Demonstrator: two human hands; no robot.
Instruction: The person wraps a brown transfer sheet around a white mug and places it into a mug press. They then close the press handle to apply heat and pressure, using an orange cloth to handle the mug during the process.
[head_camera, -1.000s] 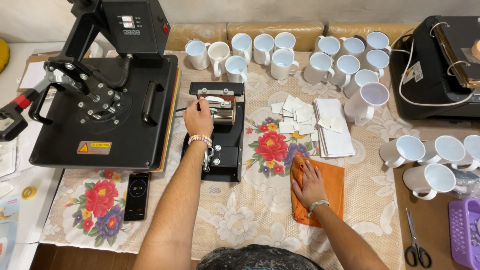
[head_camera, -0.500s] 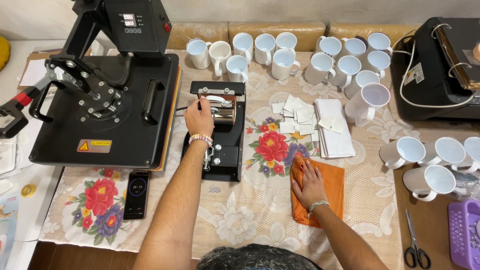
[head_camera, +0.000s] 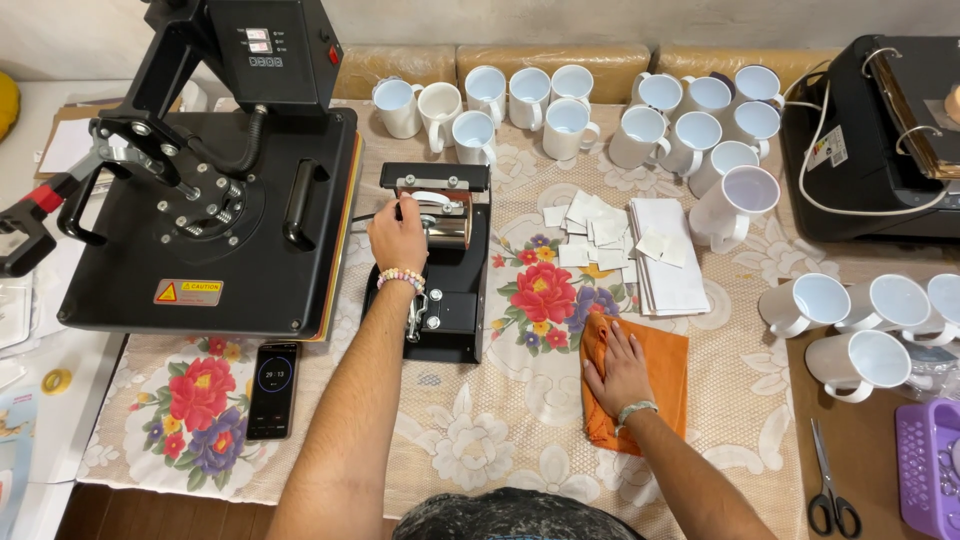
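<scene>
Mug press (head_camera: 432, 262) sits mid-table, just right of the big flat heat press (head_camera: 200, 200). Left hand (head_camera: 398, 235) curled around its lever, steadying it. Right hand (head_camera: 620, 365) lies flat, fingers spread, pinning the orange cloth (head_camera: 665, 365) to the table (head_camera: 520, 440).

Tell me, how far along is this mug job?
Early, by the look of it. Laid out: paper sheets and many plain white mugs, none showing a print. In hand: the left hand is on the small mug press, while the right hand rests flat on an orange cloth. Left: seemingly every mug.
</scene>
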